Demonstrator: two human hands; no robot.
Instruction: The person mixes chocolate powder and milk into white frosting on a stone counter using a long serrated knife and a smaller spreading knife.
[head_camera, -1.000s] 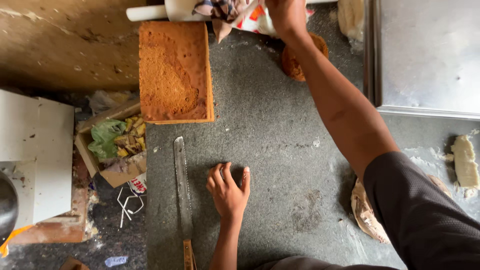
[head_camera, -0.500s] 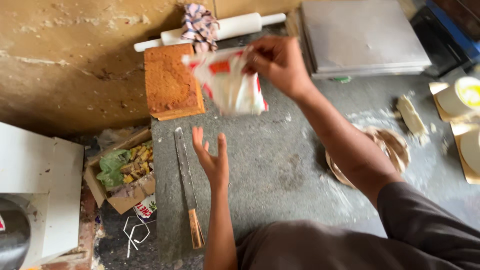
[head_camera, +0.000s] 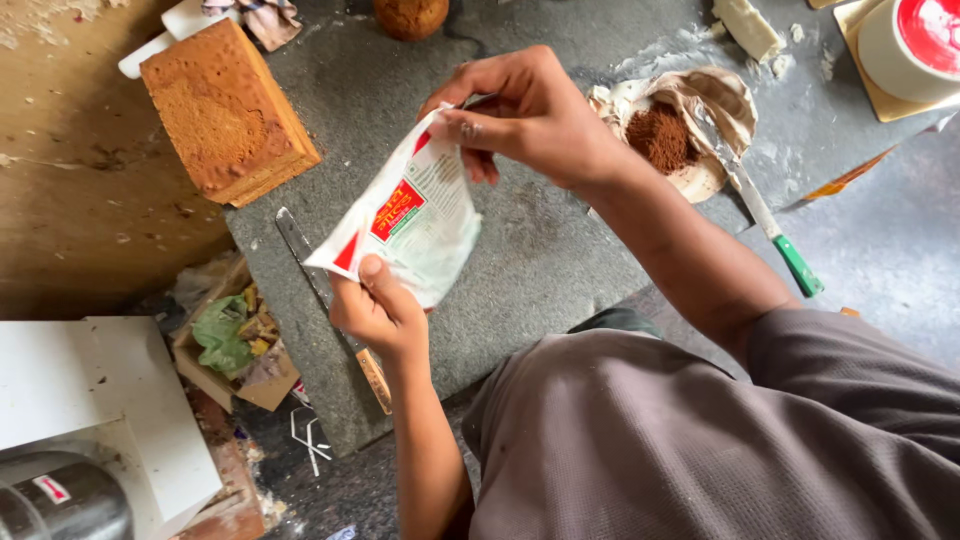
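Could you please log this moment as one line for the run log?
left hand: grips packet bottom | right hand: pinches packet top | below: grey slab, knife

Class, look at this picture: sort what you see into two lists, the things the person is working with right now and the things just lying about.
In use:
left hand
right hand
white packet, held by both hands

Lying about:
brown cake block
long knife on the stone slab
green-handled knife
paper with brown powder
box of scraps
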